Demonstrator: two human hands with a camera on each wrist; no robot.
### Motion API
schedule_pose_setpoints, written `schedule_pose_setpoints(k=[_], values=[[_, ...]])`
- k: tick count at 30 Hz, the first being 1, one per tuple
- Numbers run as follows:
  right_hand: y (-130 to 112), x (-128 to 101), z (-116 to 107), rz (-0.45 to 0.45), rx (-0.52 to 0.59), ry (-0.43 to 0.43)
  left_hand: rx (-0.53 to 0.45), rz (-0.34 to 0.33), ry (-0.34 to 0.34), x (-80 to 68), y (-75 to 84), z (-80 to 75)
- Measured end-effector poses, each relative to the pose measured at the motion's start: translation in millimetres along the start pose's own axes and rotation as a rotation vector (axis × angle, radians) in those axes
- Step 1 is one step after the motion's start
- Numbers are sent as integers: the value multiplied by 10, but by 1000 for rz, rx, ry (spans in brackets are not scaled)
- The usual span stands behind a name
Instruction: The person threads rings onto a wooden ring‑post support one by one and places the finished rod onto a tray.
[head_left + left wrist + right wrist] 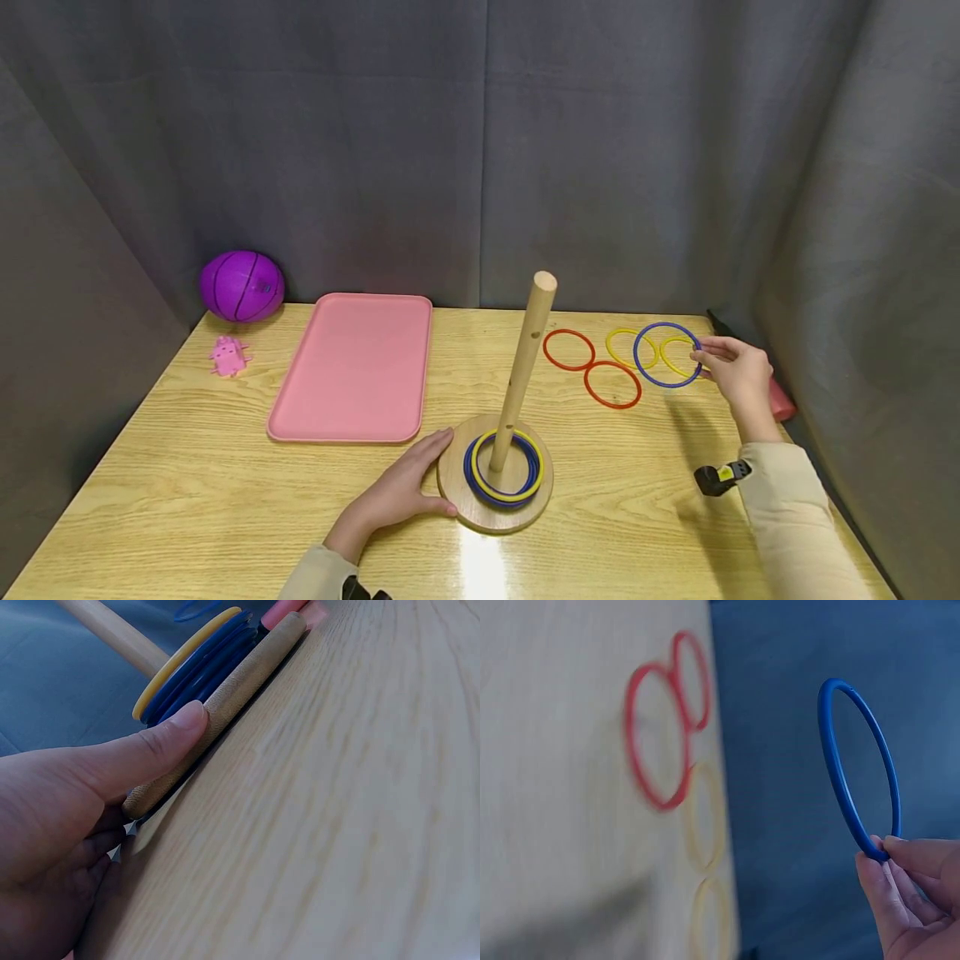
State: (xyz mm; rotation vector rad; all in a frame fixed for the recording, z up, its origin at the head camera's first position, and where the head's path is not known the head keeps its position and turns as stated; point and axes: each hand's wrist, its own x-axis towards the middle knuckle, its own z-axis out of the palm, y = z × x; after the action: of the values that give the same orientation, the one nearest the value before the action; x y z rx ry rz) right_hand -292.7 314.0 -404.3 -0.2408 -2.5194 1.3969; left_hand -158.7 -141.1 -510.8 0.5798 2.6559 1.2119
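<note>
A wooden peg [522, 367] rises tilted from a round wooden base [459, 487] near the table's front. Blue and yellow rings [502, 472] lie stacked around the peg on that base. My left hand [401, 494] rests against the base's left rim, thumb [161, 746] along the edge. My right hand [733, 373] pinches a blue ring [665, 355] at its right side and holds it lifted above the table at the far right; the same blue ring [857, 769] stands on edge in the right wrist view. Two red rings [592, 367] and two yellow rings [652, 350] lie flat on the table beneath.
A pink tray [352, 367] lies left of the peg. A purple ball [242, 286] and a small pink toy [228, 356] sit at the back left corner. A pink object [780, 404] lies at the right table edge. Grey curtains surround the table.
</note>
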Motion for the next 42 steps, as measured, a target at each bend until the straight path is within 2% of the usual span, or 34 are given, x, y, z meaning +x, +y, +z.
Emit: schedule_pose_setpoints(k=[8,12,15,20,23,29,38,42], values=[[-481,-148,54,-63,108,-51,2,3,0,6,-12,6],[-693,-245,90,-122,148,-61,0,6,-1,4,-16,6],[-827,-312,113,-176,231,-83,-1,8,-2,3,-15,4],[-1006,-421,123,-241,443,-164,-10,4,-8,2,-14,6],[-1109,-497,117,-270,502,-195,-10,3,-6,3,-15,7],[-1318,-665,111,-294,578,-237,-1,3,-6,7,-21,11],[-1625,-862,122,-318,824,-356,-1,0,-8,6,-14,9],[-1753,-945,145,-315,884,-384,2,0,-10,1,-21,9]])
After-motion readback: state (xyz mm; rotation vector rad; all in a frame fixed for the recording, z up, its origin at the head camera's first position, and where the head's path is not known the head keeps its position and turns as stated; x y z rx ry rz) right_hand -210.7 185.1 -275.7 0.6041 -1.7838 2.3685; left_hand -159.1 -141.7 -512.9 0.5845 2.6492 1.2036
